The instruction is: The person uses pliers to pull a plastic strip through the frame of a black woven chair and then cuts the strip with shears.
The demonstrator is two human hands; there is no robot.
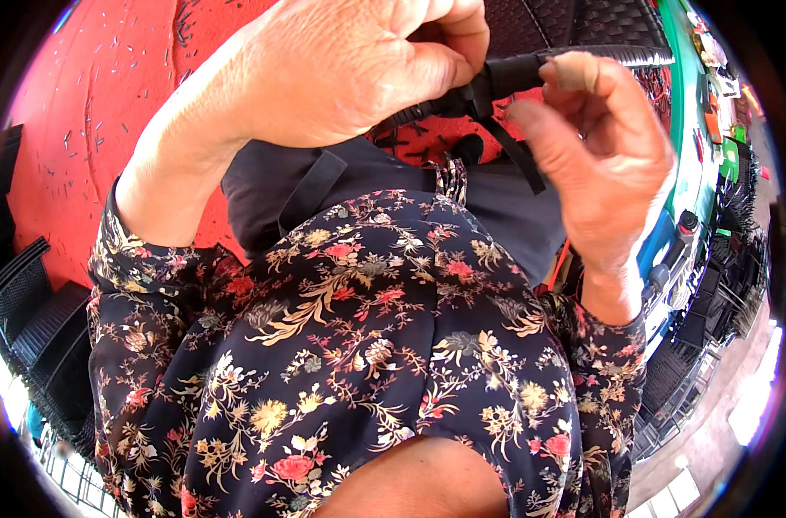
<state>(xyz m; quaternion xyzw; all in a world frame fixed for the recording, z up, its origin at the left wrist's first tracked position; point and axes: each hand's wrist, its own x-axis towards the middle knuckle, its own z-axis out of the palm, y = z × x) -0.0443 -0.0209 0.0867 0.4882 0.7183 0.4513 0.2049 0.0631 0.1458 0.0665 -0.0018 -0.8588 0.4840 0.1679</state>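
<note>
Across my lap is a dark woven piece of furniture [574,26] with a black wrapped bar along its near edge. My left hand [341,78] is closed at that bar, thumb and fingers pinching a flat black strip at the spot where it wraps round. From there the loose end of the strip [518,157] hangs down toward my lap. To the right, beside the bar, my right hand [604,151] is curved with thumb and fingers apart, and nothing shows between them. Another black strip [313,190] lies over my dark trousers.
Small black scraps [74,138] are scattered over the red floor covering [143,82]. Black woven pieces [44,319] are stacked at the left. On the right are a green edge [688,104], a dark bottle-like object [686,224] and more black woven pieces [704,302].
</note>
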